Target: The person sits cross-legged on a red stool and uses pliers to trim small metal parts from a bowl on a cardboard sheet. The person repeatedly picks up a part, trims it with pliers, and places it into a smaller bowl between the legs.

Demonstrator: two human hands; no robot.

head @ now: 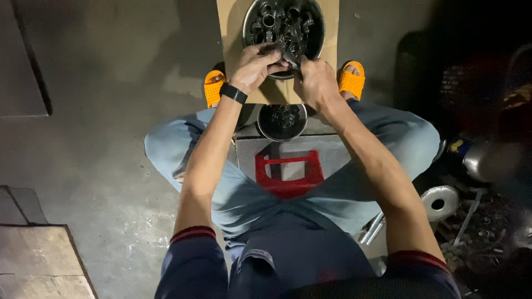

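Observation:
My left hand [255, 66], with a black wristband, and my right hand [315, 83] meet over the near rim of a large round metal bowl [318, 41]. Between the fingers of both hands is a small dark metal part [288, 57]. The large bowl is full of several dark ring-shaped metal parts [280, 22] and rests on a piece of cardboard [228, 22]. A smaller metal bowl [282, 122] with a few dark parts sits just below my hands, between my knees. Which fingers grip the part is hard to make out.
I sit on a red plastic stool [288, 174], feet in orange sandals [212, 88] on a grey concrete floor [111, 111]. At the right lie a metal disc [440, 202], rods and dark clutter. A wooden board [39, 260] is at lower left.

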